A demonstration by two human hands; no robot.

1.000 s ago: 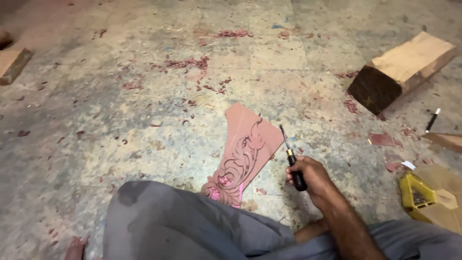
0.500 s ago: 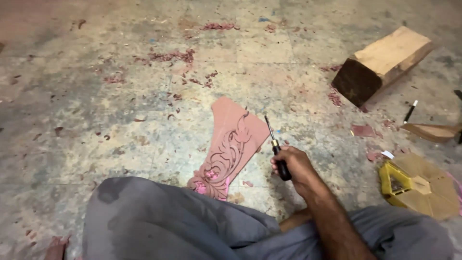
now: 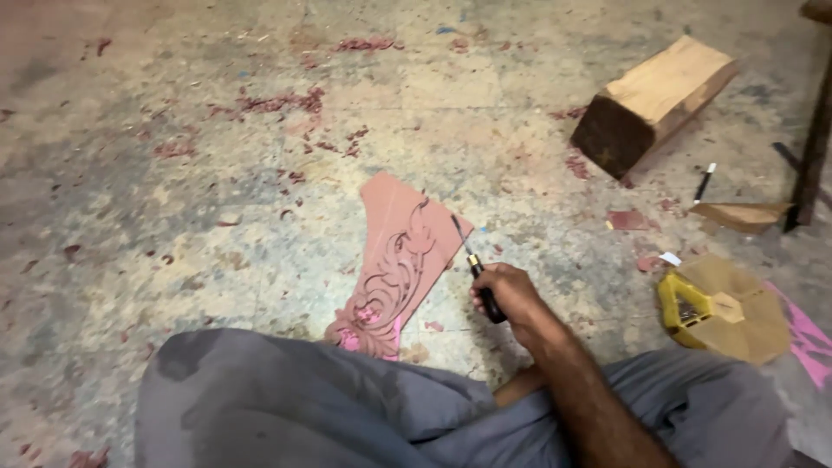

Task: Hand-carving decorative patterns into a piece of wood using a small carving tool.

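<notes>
The right hand (image 3: 507, 295) is closed around the dark handle of a chisel (image 3: 475, 269), whose blade tip is at the right edge of the reddish carved wooden panel (image 3: 394, 269) lying flat on the floor (image 3: 173, 191) beside the knee.

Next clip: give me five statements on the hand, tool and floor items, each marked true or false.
1. The right hand holds a chisel in a closed grip. True.
2. The chisel blade is buried in the block. False: the block lies apart, far to the right; the blade points at the panel's edge.
3. The carved panel lies flat on the floor. True.
4. The left hand presses on the panel. False: no left hand shows.
5. A yellow object lies right of the hand. True.
</notes>
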